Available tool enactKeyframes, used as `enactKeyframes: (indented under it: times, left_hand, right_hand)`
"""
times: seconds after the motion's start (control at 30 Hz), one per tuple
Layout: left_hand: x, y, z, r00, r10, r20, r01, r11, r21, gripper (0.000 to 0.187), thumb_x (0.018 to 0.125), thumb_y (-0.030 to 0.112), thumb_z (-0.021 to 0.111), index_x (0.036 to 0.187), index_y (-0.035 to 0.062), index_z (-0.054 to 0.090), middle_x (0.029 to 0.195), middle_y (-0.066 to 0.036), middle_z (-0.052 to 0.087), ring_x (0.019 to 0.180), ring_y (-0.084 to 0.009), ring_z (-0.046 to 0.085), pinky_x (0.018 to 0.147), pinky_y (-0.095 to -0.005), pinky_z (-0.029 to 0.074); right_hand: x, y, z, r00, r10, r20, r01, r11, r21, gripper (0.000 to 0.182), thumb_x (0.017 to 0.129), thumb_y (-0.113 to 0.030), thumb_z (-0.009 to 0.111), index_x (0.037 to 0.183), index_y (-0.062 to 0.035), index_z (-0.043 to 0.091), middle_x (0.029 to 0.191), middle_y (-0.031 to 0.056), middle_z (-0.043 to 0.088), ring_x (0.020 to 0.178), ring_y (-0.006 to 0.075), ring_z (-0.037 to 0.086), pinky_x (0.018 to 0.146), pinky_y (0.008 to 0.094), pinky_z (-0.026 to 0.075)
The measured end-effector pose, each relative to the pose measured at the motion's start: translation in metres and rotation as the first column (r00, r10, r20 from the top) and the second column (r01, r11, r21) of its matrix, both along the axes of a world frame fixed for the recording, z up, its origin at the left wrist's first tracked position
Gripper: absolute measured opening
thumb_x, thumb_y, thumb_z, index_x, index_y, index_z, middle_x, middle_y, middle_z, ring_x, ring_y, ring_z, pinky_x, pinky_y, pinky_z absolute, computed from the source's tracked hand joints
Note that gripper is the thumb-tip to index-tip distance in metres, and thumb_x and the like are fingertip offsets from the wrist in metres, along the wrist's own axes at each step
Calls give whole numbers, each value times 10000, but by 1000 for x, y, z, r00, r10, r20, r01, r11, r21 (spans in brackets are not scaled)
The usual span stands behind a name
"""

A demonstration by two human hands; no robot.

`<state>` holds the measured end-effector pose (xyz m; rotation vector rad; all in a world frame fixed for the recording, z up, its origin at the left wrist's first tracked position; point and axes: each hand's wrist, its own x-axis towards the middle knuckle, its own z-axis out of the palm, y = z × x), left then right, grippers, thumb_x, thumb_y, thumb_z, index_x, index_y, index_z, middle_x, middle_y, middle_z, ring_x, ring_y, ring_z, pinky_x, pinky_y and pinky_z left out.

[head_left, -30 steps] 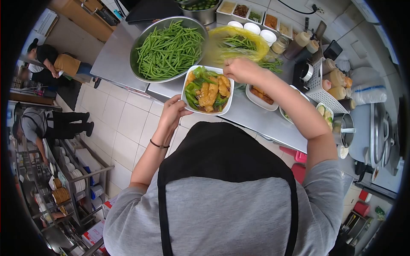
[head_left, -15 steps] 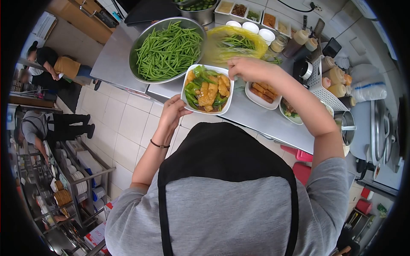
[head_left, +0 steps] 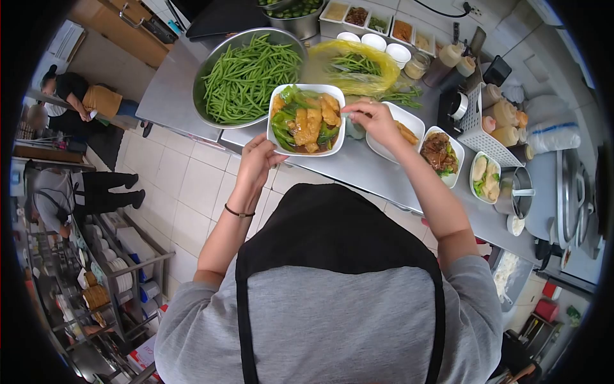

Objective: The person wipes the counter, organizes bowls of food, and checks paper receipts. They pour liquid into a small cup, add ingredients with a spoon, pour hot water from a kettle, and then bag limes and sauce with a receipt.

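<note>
A white square bowl [head_left: 307, 120] holds fried pieces, green peppers and brown sauce. My left hand [head_left: 257, 159] grips its lower left corner, fingers closed on the rim. At its right edge, my right hand [head_left: 374, 121] pinches the rim between thumb and fingers. Behind the bowl to the left stands a large metal bowl of green beans [head_left: 251, 78]. A yellow plastic bag [head_left: 358, 67] with greens lies behind and to the right. Beyond my right hand is a white dish of fried rolls [head_left: 405, 132], partly hidden by the hand and forearm.
Further right on the steel counter [head_left: 173, 96] sit a bowl of meat [head_left: 440, 153], a bowl with pale pieces and greens [head_left: 486, 177] and a metal pot [head_left: 515, 192]. Sauce bottles [head_left: 444, 64] stand at the back. Two people [head_left: 80, 96] [head_left: 57, 192] are at the left.
The bowl has moved slightly up and left with both hands. My right forearm has swung down and its elbow has come inward, uncovering the bowls at the right.
</note>
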<state>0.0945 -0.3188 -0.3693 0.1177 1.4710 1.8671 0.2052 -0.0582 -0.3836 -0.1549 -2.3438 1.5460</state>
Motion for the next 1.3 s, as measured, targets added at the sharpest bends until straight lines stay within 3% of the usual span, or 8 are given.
enactKeyframes:
  times: [0.37,0.57,0.97,1.0,1.03,1.13,1.2,1.3]
  left_hand:
    - [-20,-4,8,997,-9,-73,8,1000,-12,344,775,-9,405,1102,-102,464,918,-138,593,748,-183,617,654,-261,543]
    - [-36,-25,2,995,35,-99,-32,999,31,329,784,21,425,1087,-96,475,910,-130,593,759,-169,607,654,-274,545]
    - [-32,-43,1,997,-71,-8,71,997,26,336,734,-1,440,1055,-90,487,897,-155,611,727,-213,633,604,-298,563]
    - [-33,-42,-2,994,-106,7,106,994,33,339,733,-7,438,1057,-94,485,890,-153,611,730,-216,633,608,-302,564]
    - [-34,-43,-4,990,-140,25,139,990,37,341,731,-12,436,1058,-99,483,884,-152,611,732,-220,633,612,-306,565]
    - [-36,-29,-3,982,-185,32,184,982,47,313,750,-27,419,1045,-102,488,898,-147,605,733,-207,629,602,-296,563]
    - [-38,-22,2,970,-239,36,238,970,50,298,766,-36,408,1045,-91,495,901,-125,596,729,-180,620,594,-270,557]
    - [-45,-10,0,947,-316,59,314,948,44,298,768,-31,412,1048,-84,497,881,-117,589,732,-176,615,605,-264,553]
  right_hand:
    - [29,-39,-26,974,84,208,-22,959,-284,228,734,20,536,916,-66,645,877,115,611,772,231,582,687,302,463]
    - [11,-62,-89,974,-178,138,-5,596,803,337,672,-128,613,979,8,582,991,159,531,909,290,507,798,363,433]
    - [-77,-49,-106,902,-401,-164,373,529,762,473,660,-237,669,1059,-44,505,1099,128,500,1001,277,467,839,372,392]
    - [-86,-55,-130,962,-268,-57,273,951,141,516,659,-230,669,1106,-48,488,1146,134,483,1034,288,456,869,380,381]
    - [-96,-64,-164,993,-91,-79,30,823,-568,560,658,-223,669,1154,-52,472,1193,140,466,1067,299,446,899,387,370]
    - [-79,-103,-177,975,101,-198,-215,657,-723,538,683,-146,621,1191,-72,462,1227,173,446,1103,341,430,941,388,352]
    - [-24,-126,-88,987,30,-158,-69,965,-251,502,712,-78,576,1200,-70,456,1210,185,459,1107,325,445,943,366,359]
    - [13,-107,-139,993,-54,108,21,958,287,348,774,-65,531,1119,-31,503,1167,150,497,1021,273,515,885,358,403]
